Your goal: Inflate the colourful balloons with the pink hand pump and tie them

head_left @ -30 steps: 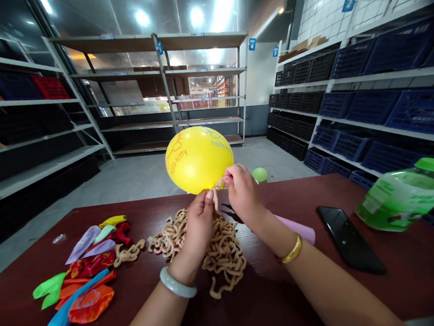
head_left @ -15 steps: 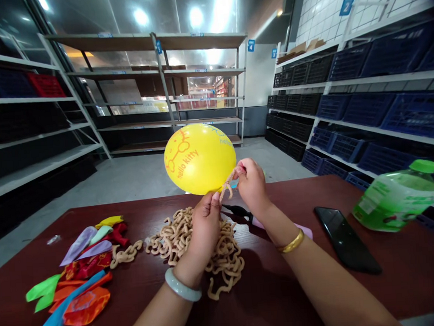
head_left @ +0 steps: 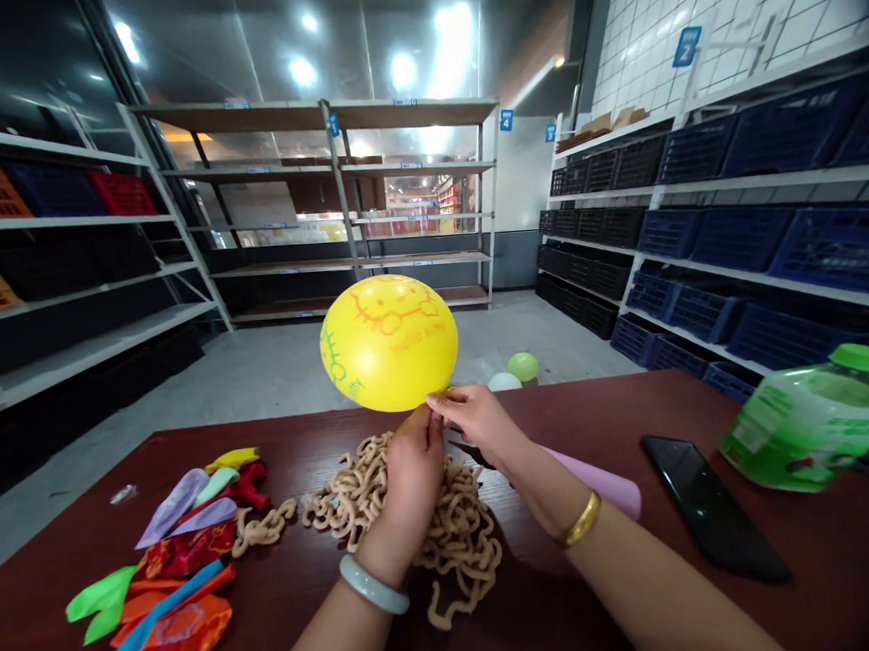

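An inflated yellow balloon [head_left: 389,344] with printed cartoon faces floats over the table's far edge, its neck pointing down into my hands. My left hand [head_left: 415,457] is closed around the neck from below. Just to the right, my right hand [head_left: 479,420] pinches at the same neck with thumb and forefinger; no tan strand shows in its fingers now. Beneath both hands spreads a tangled pile of tan curly strands [head_left: 458,534]. Behind the right wrist lies a pink tube [head_left: 597,481] with a black tip, partly hidden by the hand.
Uninflated balloons [head_left: 182,556] in several colours lie left on the table [head_left: 568,596], beside a small tan clump [head_left: 264,527]. A black phone [head_left: 711,504] and a green bottle [head_left: 810,421] stand right. A green balloon [head_left: 523,366] rests beyond the table.
The balloon has turned, showing another printed face. My right hand has come in close against my left at the neck. The tan strand it held is hidden now. The view has tilted up slightly.
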